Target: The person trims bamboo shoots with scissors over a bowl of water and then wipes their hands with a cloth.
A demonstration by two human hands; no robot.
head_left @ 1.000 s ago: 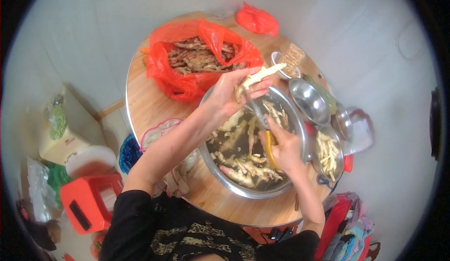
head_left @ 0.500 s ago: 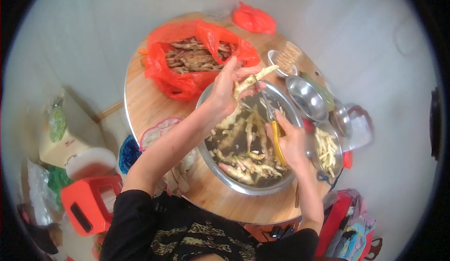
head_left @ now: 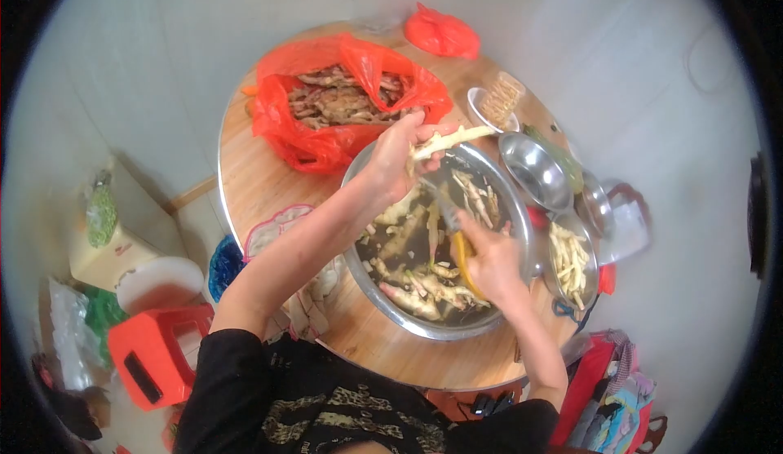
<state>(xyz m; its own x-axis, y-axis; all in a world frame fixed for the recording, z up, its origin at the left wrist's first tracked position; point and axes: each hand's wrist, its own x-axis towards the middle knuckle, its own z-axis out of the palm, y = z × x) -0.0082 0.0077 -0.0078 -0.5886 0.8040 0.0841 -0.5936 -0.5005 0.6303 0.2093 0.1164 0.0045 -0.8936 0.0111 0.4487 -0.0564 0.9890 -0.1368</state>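
My left hand is closed around a long, pale, knobbly root that looks like ginger, held over the far side of a metal basin. Yellow-handled scissors are in my right hand, their blades pointing up and left beneath the held root, apart from it. Dark water fills the basin, with several pale roots and small cut bits in it. The blades are blurred, so I cannot tell how far apart they are.
An open red plastic bag of brown roots lies at the back left. To the right stand a metal bowl and another bowl of pale peeled pieces. Gloves lie left of the basin. A red stool is on the floor.
My right hand and the scissors have moved down and left, away from the root. In my left hand the root has shifted slightly lower and lies more level.
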